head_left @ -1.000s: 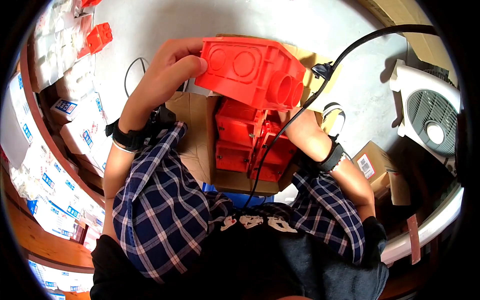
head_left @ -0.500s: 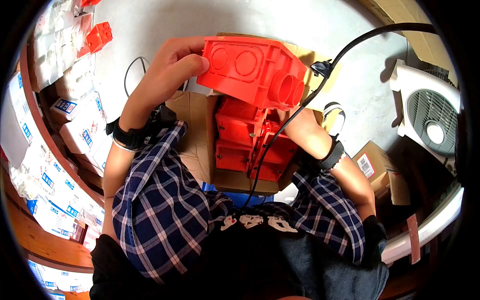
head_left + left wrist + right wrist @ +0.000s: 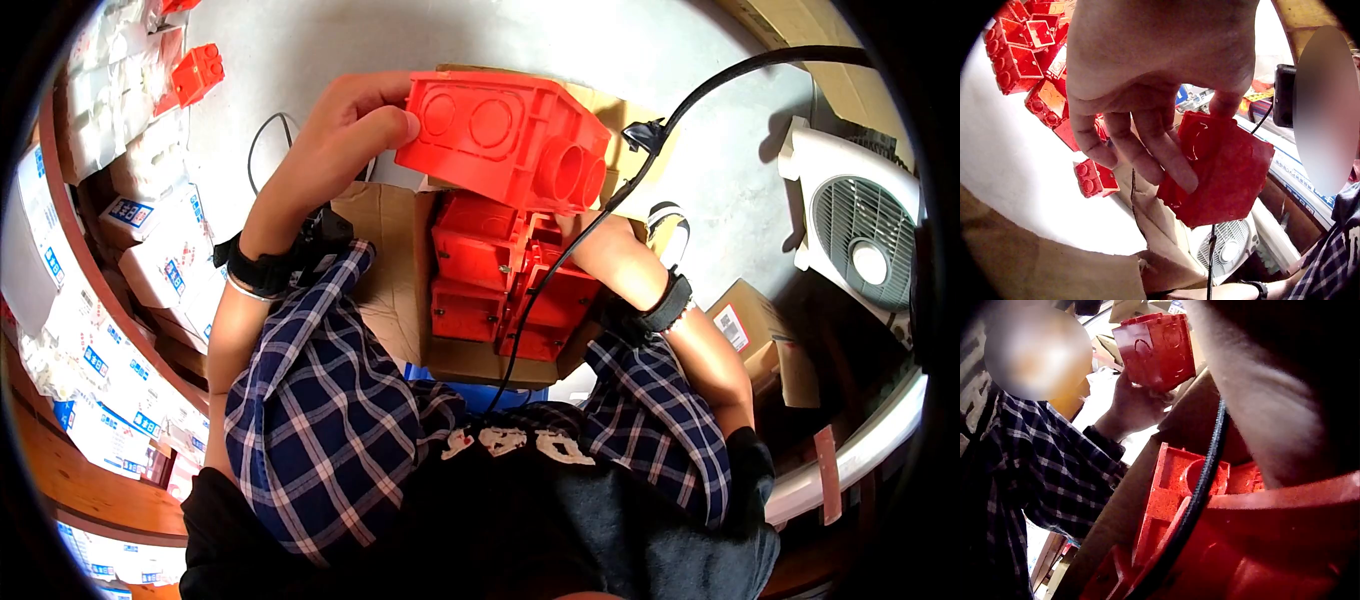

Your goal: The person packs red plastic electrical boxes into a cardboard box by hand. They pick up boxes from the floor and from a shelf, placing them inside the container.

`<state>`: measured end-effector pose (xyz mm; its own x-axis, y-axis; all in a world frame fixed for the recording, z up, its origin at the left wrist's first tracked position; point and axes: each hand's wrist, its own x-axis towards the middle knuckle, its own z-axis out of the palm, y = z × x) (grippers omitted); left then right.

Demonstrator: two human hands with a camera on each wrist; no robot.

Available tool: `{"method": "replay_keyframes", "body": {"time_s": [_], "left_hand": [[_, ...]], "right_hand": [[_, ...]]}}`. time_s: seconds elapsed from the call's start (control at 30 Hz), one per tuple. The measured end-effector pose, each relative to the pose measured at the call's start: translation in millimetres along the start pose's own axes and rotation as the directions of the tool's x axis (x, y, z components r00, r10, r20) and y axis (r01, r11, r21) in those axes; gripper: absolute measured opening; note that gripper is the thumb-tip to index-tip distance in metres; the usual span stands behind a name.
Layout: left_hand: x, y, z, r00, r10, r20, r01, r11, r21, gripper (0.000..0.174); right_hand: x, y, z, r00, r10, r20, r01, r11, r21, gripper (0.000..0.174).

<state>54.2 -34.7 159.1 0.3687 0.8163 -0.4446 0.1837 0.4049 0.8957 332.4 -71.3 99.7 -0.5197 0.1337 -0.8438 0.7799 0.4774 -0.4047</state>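
My left hand [image 3: 345,135] pinches a red plastic electrical wall box [image 3: 470,150] at its left end, thumb over the near face. That box has round knockouts on one side and two short tubes at its right end. In the left wrist view the fingers [image 3: 1175,165] spread along the red shell. Below it, a cardboard carton [image 3: 375,285] holds several more red boxes [image 3: 470,255]. My right hand [image 3: 1272,425] reaches down into the carton, its fingers hidden behind red plastic, and I cannot tell what they hold.
A black cable [image 3: 540,290] crosses over the carton. Loose red boxes [image 3: 1016,65] lie on the pale floor. A white fan [image 3: 865,235] and a small carton [image 3: 745,325] stand at right; white packages with blue labels [image 3: 165,265] are stacked at left.
The held red box has shifted very slightly upward with my left hand. My right forearm has moved a little to the right; its fingers stay hidden throughout.
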Motion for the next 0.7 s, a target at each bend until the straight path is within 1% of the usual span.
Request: {"method": "replay_keyframes", "body": {"time_s": [0.03,0.07,0.13,0.17,0.23,0.37,0.47,0.53,0.57,0.6,0.63,0.67,0.7], "left_hand": [[0,0,0,1.000,0.000,0.000,0.000,1.000,0.000,0.038],[0,0,-1,1.000,0.000,0.006,0.000,1.000,0.002,0.038],[0,-1,-2,1.000,0.001,0.012,-0.001,1.000,0.004,0.037],[0,-1,-2,1.000,0.003,0.017,-0.003,1.000,-0.001,0.037],[0,-1,-2,1.000,0.005,0.021,-0.005,1.000,-0.005,0.037],[1,-1,-1,1.000,-0.004,0.010,0.004,1.000,-0.003,0.037],[1,2,-1,1.000,-0.014,0.021,0.014,1.000,-0.010,0.037],[1,2,-2,0.999,-0.024,0.028,0.025,1.000,-0.014,0.037],[2,0,-2,1.000,-0.010,0.025,0.010,1.000,-0.019,0.037],[2,-1,-2,1.000,0.005,0.022,-0.005,1.000,-0.025,0.037],[2,0,-2,1.000,0.005,0.021,-0.005,1.000,-0.025,0.037],[2,1,-4,0.999,-0.007,0.037,0.008,1.000,-0.026,0.038],[1,1,-5,0.998,-0.021,0.054,0.022,0.999,-0.027,0.038]], "right_hand": [[0,-1,-3,0.997,0.034,0.068,-0.039,0.996,0.076,0.049],[1,1,1,0.997,0.033,0.069,-0.039,0.996,0.076,0.049],[4,3,9,0.999,0.010,-0.047,-0.008,0.999,0.045,0.048],[4,4,8,0.999,0.010,-0.046,-0.008,0.999,0.045,0.048],[3,1,-3,0.998,0.037,0.049,-0.042,0.994,0.100,0.050],[7,6,2,0.998,-0.006,0.062,0.001,0.997,0.084,0.053],[9,8,7,0.997,0.000,0.073,-0.010,0.991,0.134,0.056],[9,8,13,0.999,-0.025,-0.036,0.027,0.999,0.041,0.052],[7,8,12,0.999,-0.026,-0.035,0.027,0.999,0.041,0.052],[6,7,10,0.999,-0.027,-0.045,0.029,0.998,0.060,0.048],[5,6,9,0.998,-0.027,-0.055,0.032,0.996,0.078,0.044],[4,7,12,0.998,-0.028,-0.056,0.033,0.996,0.078,0.044],[2,9,19,0.980,-0.051,-0.193,0.072,0.992,0.102,0.037]]}}
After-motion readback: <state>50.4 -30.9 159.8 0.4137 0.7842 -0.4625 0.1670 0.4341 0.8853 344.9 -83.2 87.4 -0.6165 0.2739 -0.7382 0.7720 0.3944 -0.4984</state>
